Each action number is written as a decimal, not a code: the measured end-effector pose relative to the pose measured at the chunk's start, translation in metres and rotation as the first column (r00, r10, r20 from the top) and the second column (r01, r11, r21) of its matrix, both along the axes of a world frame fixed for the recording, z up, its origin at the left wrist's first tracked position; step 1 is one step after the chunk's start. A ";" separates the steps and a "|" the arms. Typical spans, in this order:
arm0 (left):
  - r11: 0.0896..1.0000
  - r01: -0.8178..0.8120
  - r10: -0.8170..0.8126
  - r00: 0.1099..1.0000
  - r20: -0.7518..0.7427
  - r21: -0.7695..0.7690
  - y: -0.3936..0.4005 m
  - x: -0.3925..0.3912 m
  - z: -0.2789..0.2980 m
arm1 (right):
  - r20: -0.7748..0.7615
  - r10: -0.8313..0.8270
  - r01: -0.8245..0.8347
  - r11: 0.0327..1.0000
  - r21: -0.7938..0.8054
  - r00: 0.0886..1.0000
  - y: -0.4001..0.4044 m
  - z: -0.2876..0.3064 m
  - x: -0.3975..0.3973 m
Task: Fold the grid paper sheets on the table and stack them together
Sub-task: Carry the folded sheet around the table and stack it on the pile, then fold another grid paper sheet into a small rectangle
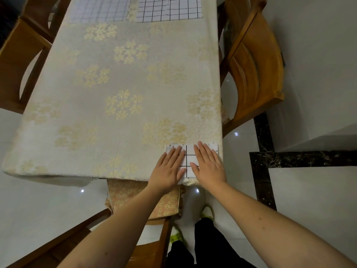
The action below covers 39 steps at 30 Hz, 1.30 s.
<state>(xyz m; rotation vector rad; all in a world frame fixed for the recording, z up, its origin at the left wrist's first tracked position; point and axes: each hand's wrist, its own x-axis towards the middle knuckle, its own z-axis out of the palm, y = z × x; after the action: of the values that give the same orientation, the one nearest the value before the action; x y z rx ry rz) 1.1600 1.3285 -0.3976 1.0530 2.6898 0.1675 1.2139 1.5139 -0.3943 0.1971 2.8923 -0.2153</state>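
My left hand (pixel 167 168) and right hand (pixel 208 165) press flat, fingers straight, on the folded paper (pixel 188 161) at the surface's (pixel 116 78) near corner, so one push could slide it off.

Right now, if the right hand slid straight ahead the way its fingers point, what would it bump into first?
Probably nothing soon. The right hand lies flat on the folded paper; ahead there is only bare tablecloth, then a far grid sheet.

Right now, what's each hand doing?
Left hand: open, pressing flat on the folded grid paper.
Right hand: open, pressing flat on it too.
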 end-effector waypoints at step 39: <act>0.857 -0.494 0.503 0.863 0.036 -0.145 -0.093 0.058 0.127 | 0.159 0.403 -0.379 0.911 -0.160 0.901 -0.067 0.114 -0.012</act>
<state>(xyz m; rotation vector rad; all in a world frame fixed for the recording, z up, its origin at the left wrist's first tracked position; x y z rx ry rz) 1.2180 1.2356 -0.2703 0.2822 2.8008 0.1138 1.2018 1.4474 -0.2806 -0.3674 2.6440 -0.2861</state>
